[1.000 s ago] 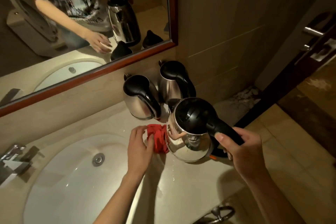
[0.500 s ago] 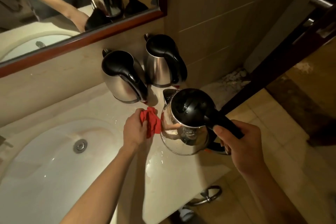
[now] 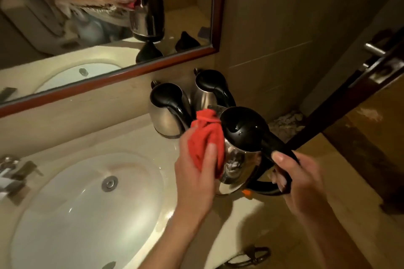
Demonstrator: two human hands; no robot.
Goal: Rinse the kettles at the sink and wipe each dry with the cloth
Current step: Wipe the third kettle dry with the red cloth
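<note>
A steel kettle (image 3: 238, 159) with a black lid and handle hangs above the right end of the counter. My right hand (image 3: 299, 179) grips its black handle. My left hand (image 3: 194, 177) holds a bunched red cloth (image 3: 205, 140) pressed against the kettle's left side, up by the spout. Two more steel kettles, one on the left (image 3: 166, 113) and one on the right (image 3: 209, 91), stand on the counter at the back wall, just behind the held one. The white oval sink (image 3: 72, 209) lies to the left with its drain showing.
A chrome tap (image 3: 13, 174) sits at the sink's left edge. A framed mirror (image 3: 216, 6) runs along the wall above the counter. A dark door with a metal handle (image 3: 373, 49) stands at the right. A towel ring (image 3: 249, 256) hangs under the counter's front edge.
My left hand has lifted the red cloth off the counter and brought it up against the side of the held kettle. The kettle sits slightly higher and nearer to me.
</note>
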